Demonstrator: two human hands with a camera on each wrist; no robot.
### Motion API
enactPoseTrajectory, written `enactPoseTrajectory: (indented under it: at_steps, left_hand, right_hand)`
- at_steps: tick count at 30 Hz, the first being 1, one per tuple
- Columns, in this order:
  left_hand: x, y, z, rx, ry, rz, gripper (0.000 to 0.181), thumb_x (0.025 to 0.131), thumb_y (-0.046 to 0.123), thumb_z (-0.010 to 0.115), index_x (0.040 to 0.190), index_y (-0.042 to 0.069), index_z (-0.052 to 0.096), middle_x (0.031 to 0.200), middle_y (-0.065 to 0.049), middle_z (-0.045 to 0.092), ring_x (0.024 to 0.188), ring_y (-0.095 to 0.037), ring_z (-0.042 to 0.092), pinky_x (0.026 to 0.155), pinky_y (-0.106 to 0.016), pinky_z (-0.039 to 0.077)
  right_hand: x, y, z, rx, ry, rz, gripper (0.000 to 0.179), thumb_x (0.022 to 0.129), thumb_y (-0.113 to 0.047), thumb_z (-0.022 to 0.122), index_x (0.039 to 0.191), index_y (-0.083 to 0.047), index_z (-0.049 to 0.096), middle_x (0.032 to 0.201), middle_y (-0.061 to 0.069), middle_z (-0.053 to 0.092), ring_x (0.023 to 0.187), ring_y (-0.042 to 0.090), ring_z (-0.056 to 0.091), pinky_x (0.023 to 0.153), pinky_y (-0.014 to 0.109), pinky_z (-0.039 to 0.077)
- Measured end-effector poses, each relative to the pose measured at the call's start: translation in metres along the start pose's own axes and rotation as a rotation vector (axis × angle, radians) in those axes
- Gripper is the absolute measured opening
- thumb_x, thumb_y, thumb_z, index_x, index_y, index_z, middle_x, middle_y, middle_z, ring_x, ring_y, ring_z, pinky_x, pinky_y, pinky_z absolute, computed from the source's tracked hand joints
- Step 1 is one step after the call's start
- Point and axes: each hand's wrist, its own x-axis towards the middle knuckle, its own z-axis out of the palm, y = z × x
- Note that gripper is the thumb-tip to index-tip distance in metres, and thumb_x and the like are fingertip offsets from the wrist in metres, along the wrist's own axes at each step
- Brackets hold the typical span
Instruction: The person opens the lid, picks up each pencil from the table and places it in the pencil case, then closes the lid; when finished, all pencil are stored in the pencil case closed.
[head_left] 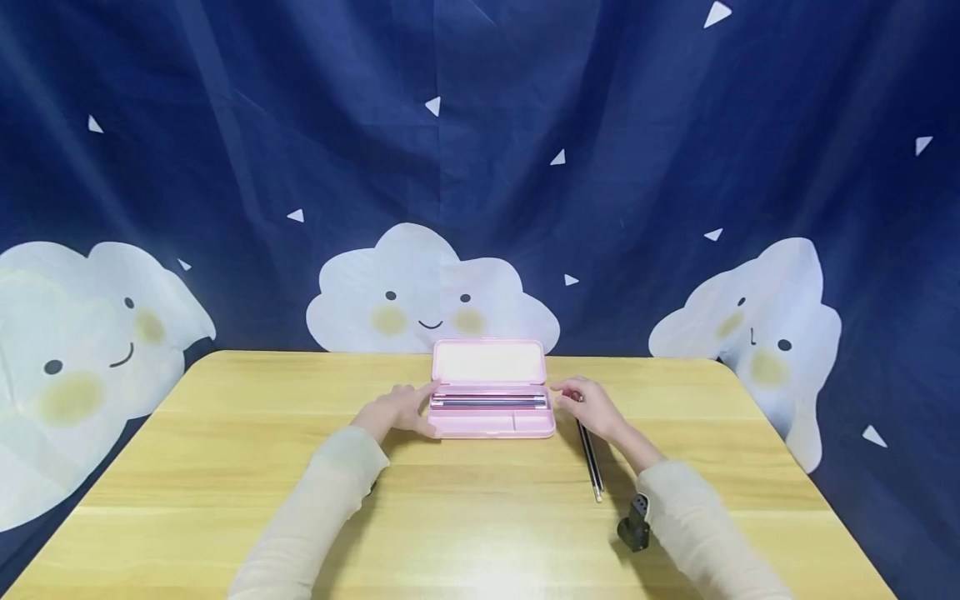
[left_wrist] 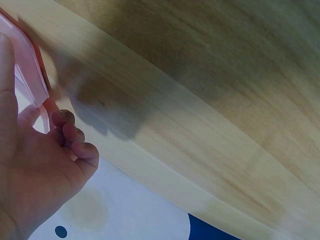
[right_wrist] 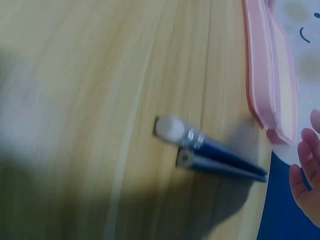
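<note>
A pink pencil case (head_left: 534, 422) stands open-lidded on the table, its lid (head_left: 489, 363) tipped up at the back. Several pencils (head_left: 489, 402) lie lengthwise in its rear compartment; the front compartments show none. My left hand (head_left: 401, 409) holds the case's left end between thumb and index finger, the other fingers curled beside it in the left wrist view. Just off the right end is my right hand (head_left: 592, 407), fingers loosely bent and nothing seen in them. Below it two dark pencils (head_left: 590, 462) lie side by side; one has a white eraser end (right_wrist: 171, 129) in the right wrist view.
The wooden table (head_left: 480, 517) reaches back to a dark blue curtain (head_left: 480, 167) printed with smiling clouds. A small black device (head_left: 635, 525) sits at the right sleeve's cuff.
</note>
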Motion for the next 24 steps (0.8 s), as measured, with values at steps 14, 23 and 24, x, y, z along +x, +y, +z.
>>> enactPoseTrajectory:
  at_steps: [14,23,24]
  left_hand:
    - [0.0,0.001,-0.001,0.001,-0.017,-0.006,0.101,0.067,0.051,0.074,0.147,0.023,0.019,0.141,-0.028,0.029,0.129,-0.042,0.027,0.098,-0.061,0.029]
    - [0.002,0.0,-0.002,0.009,-0.01,0.012,0.101,0.067,0.051,0.074,0.147,0.023,0.018,0.139,-0.029,0.031,0.128,-0.041,0.029,0.098,-0.06,0.031]
    - [0.002,0.0,-0.001,0.007,-0.011,0.009,0.101,0.068,0.052,0.074,0.147,0.023,0.018,0.14,-0.028,0.031,0.128,-0.041,0.028,0.098,-0.059,0.031]
  right_hand:
    - [-0.019,0.016,-0.017,-0.028,-0.014,0.047,0.023,0.081,0.001,0.062,0.101,0.012,0.062,0.08,0.012,0.061,0.07,0.016,0.051,0.062,0.024,0.044]
    - [-0.028,0.024,-0.022,-0.064,-0.074,0.106,0.029,0.082,-0.003,0.062,0.107,0.012,0.059,0.076,0.008,0.059,0.071,0.017,0.054,0.066,0.029,0.047]
    - [-0.029,0.025,-0.021,-0.069,-0.081,0.112,0.03,0.082,-0.003,0.062,0.107,0.013,0.058,0.076,0.008,0.059,0.071,0.018,0.054,0.066,0.03,0.047]
